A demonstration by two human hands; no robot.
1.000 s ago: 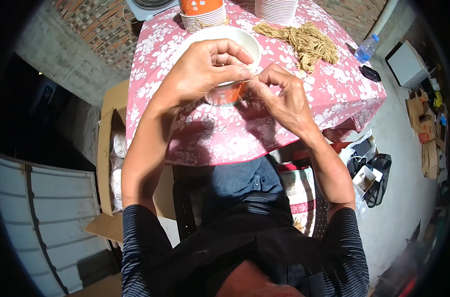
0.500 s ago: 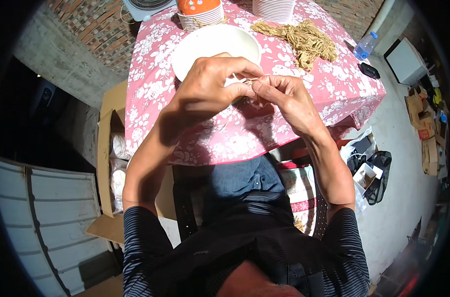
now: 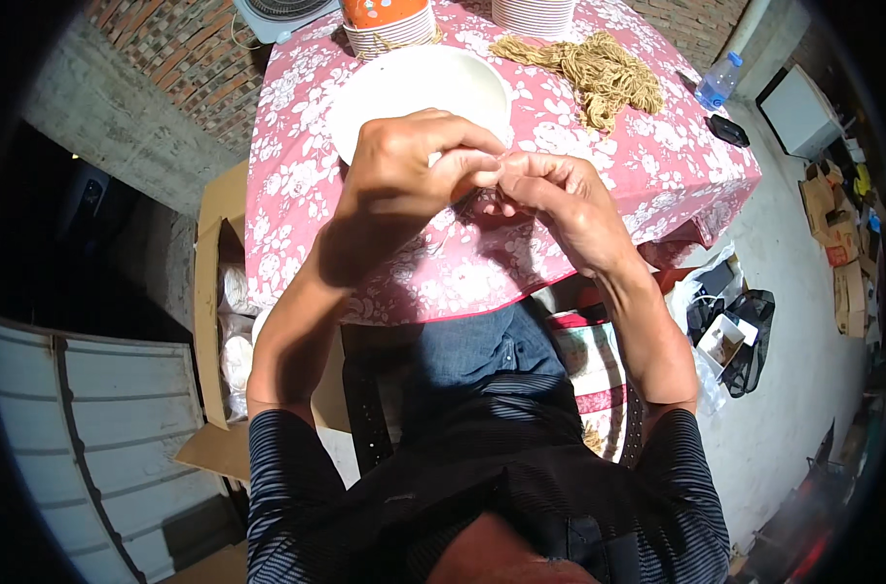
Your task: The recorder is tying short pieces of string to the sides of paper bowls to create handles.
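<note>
My left hand and my right hand meet over the near half of the table, fingertips touching. Thumb and fingers are pinched together on each hand. Whatever they hold between them is too small and too covered by the fingers to name. Just beyond my left hand lies a wide white basin, partly covered by that hand. Farther right, a loose bundle of tan cord rests on the pink flowered tablecloth.
At the back stand two white ridged stacks, the left one under an orange container. A water bottle and a small black object sit at the right edge. An open cardboard box is at lower left, bags at right.
Both hands stay pinched together, with small shifts of the fingers. My left hand has moved slightly left, and the right fingers have curled a little differently. The view has shifted slightly.
</note>
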